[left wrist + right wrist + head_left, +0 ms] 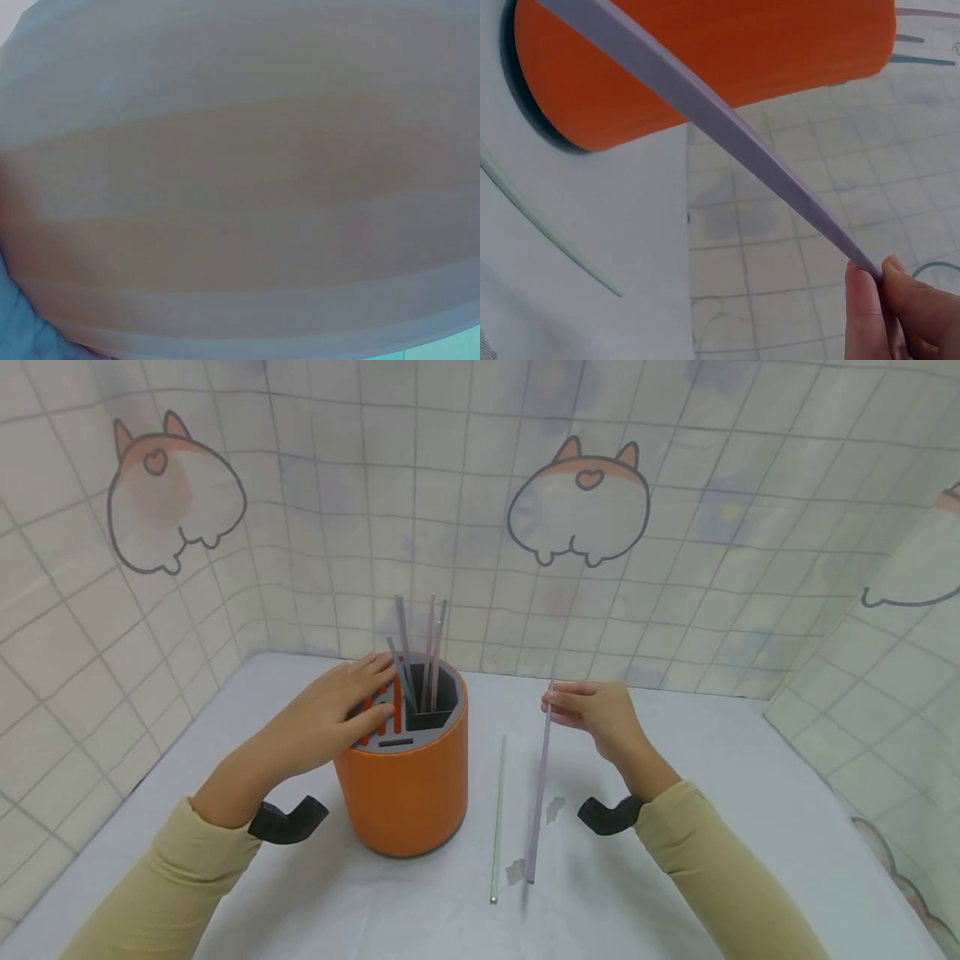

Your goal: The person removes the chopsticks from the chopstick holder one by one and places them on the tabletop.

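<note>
My left hand (345, 702) rests on the grey top of an orange utensil holder (405, 802), its fingers spread over the slots on the left side. In my right hand (600, 714), thumb and fingertips pinch the far end of a purple chopstick (537, 802). That chopstick slants down toward the near side of the table; in the right wrist view its shaft crosses in front of the orange holder. A pale green chopstick (497, 827) lies on the table between it and the holder. Several grey and pink chopsticks (433, 647) stand in the holder's dark open compartment.
The white table (712, 827) ends at a tiled-pattern curtain (450, 527) with cartoon animals. Two small grey patches (555, 810) mark the tabletop near the purple chopstick. A blurred, striped surface (240, 180) fills most of the left wrist view.
</note>
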### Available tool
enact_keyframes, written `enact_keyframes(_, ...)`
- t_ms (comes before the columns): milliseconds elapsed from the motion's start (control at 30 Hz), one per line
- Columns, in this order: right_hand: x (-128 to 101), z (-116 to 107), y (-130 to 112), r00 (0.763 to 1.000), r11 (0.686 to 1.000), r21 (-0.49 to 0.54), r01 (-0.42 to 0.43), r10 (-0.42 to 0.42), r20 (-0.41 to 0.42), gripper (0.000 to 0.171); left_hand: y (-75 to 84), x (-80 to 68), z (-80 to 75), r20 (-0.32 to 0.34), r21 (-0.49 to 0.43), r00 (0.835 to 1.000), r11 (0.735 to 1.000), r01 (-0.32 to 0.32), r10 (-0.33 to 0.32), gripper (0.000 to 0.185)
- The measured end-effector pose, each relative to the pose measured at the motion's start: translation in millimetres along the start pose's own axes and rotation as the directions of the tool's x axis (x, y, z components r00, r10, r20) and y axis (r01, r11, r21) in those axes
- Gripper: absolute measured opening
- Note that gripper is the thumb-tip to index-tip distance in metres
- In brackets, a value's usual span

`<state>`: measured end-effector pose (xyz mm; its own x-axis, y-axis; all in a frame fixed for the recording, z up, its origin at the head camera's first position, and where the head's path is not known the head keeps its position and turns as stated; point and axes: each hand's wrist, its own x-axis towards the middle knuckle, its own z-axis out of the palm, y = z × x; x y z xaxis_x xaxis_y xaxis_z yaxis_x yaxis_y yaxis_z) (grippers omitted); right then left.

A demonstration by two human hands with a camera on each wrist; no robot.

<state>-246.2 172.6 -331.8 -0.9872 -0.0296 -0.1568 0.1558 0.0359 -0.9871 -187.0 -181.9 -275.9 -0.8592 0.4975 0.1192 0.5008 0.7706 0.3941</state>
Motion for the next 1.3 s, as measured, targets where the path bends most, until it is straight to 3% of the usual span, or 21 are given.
enact_keyframes(200, 4.6, 1.4, 15.2, 0.997, 0.996, 0.030, -0.082, 0.082, -0.013, 0.043, 0.4, -0.2, -0.7, -0.001, -0.001, 1.000, 1.000, 0.000, 0.000, 0.062)
enact_keyframes(667, 25.6, 9.0, 57.2, 0.985, 0.985, 0.014, -0.170, 0.170, -0.024, 0.038, 1.4, 1.1, -0.4, -0.005, -0.010, 1.000, 1.000, 0.004, -0.004, 0.061)
enact_keyframes(1133, 38.9, 17.3, 83.6, 0.973, 0.967, -0.117, -0.225, 0.217, -0.080, 0.034, 0.7, -0.3, -0.2, -0.011, -0.005, 1.000, 1.000, 0.000, 0.000, 0.061)
enact_keyframes(1300, 41.7, 17.8, 88.3, 0.968, 0.963, -0.107, -0.248, 0.241, -0.071, 0.033, -1.1, -0.2, 0.3, -0.009, -0.006, 1.000, 1.000, -0.002, 0.002, 0.061)
